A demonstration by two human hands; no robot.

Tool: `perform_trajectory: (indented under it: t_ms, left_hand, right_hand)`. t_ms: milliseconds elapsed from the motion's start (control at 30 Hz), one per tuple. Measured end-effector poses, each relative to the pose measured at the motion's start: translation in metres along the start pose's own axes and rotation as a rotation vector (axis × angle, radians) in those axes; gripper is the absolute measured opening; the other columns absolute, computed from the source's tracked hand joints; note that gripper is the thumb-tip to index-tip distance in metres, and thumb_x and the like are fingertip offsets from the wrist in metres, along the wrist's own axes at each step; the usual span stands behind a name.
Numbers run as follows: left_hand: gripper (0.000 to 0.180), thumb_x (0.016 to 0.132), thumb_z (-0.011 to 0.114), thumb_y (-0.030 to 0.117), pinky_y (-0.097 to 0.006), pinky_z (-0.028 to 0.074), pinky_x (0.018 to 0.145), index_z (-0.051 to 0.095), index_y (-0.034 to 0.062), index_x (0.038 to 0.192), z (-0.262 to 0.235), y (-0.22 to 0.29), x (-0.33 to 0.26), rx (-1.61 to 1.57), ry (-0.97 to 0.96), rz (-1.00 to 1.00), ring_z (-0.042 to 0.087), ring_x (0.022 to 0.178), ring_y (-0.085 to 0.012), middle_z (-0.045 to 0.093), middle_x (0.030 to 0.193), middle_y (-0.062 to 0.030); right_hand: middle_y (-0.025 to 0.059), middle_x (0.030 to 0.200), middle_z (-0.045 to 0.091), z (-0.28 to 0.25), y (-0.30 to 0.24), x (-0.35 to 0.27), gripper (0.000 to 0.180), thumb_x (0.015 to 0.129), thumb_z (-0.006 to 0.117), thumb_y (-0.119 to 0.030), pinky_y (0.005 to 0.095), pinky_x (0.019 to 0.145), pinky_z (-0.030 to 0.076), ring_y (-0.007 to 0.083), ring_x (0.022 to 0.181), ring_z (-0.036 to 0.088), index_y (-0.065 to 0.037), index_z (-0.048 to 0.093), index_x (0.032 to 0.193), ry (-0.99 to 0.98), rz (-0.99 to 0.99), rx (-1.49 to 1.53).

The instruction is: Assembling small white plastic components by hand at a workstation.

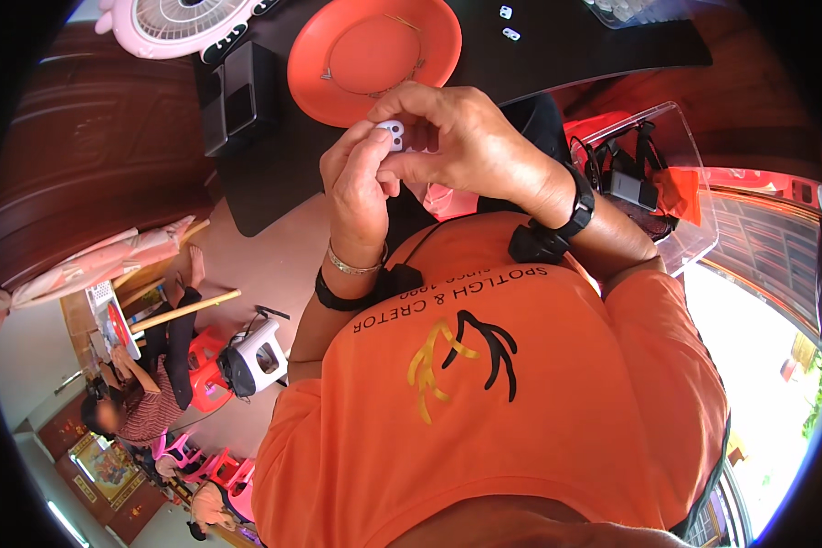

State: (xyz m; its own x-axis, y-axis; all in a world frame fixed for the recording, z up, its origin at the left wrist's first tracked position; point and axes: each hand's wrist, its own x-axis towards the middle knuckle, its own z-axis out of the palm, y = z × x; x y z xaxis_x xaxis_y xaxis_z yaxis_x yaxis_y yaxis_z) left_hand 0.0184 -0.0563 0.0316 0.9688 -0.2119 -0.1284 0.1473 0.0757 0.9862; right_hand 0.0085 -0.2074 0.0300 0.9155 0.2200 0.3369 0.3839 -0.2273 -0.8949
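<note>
Pinching a small white plastic piece (391, 133) with two dark holes, left hand (358, 187) and right hand (461, 137) fingertips meet.

1. One view only: head-worn fisheye, left of a side-by-side pair. No second view supplied, so no overlap to record.
2. Faces steeply downward over the wearer's chest; orange shirt (521, 402) fills the lower centre.
3. Very near range: left hand (356, 187) and right hand (470, 142) sit just above centre, forearms entering from below.
4. Black table (283, 173) occupies the top of frame; its near edge lies just beyond the hands.
5. Strong barrel bending at the rim; dark vignette in all corners. Floor and seated people appear lower left.
</note>
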Motion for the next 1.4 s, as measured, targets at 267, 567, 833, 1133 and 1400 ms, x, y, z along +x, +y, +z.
perform_trajectory:
  t_ms: [267,567,833,1133,1400]
  left_hand:
    - [0.027,0.086,0.05,0.02,-0.021,0.028,0.042,0.05,0.0028,0.065,-0.01,-0.005,0.003,-0.073,-0.031,0.079,0.038,0.044,-0.0071,0.043,0.054,-0.0003]
    - [0.029,0.086,0.049,0.019,-0.022,0.029,0.045,0.047,0.0038,0.062,-0.008,0.0,-0.001,-0.052,-0.038,0.089,0.039,0.047,-0.0078,0.043,0.054,-0.0006]
    - [0.023,0.087,0.046,0.017,-0.022,0.03,0.046,0.046,0.0043,0.067,-0.015,-0.001,-0.004,-0.04,-0.086,0.147,0.041,0.049,-0.0095,0.043,0.062,-0.0014]
    - [0.022,0.086,0.046,0.015,-0.023,0.03,0.046,0.047,0.0036,0.068,-0.014,-0.002,-0.006,-0.072,-0.057,0.166,0.037,0.049,-0.0092,0.043,0.062,-0.0016]
    - [0.024,0.088,0.049,0.016,-0.022,0.031,0.049,0.053,-0.0009,0.071,-0.006,0.003,-0.012,0.061,0.079,0.275,0.038,0.052,-0.0067,0.046,0.058,-0.0009]
  right_hand:
    - [0.0102,0.067,0.062,0.008,0.003,-0.003,0.026,0.073,0.074,-0.017,0.033,0.054,0.05,0.0264,0.062,0.064,-0.003,0.059,0.09,0.063,-0.05,-0.098]
    - [0.0104,0.069,0.064,0.007,-0.004,-0.004,0.021,0.075,0.071,-0.014,0.0324,0.056,0.051,0.0259,0.064,0.065,-0.004,0.06,0.089,0.078,-0.087,-0.13]
    - [0.0075,0.073,0.065,0.006,-0.005,-0.003,0.023,0.071,0.074,-0.01,0.0302,0.058,0.051,0.021,0.063,0.064,-0.006,0.065,0.093,0.1,-0.12,-0.028]
    - [0.0071,0.072,0.064,0.008,-0.009,-0.004,0.024,0.075,0.074,-0.011,0.0277,0.057,0.051,0.0185,0.063,0.064,-0.006,0.063,0.096,0.068,-0.055,0.049]
    - [0.0008,0.075,0.064,0.012,-0.008,-0.006,0.026,0.081,0.069,-0.001,0.0166,0.053,0.045,0.002,0.063,0.058,-0.002,0.057,0.104,0.041,-0.015,0.249]
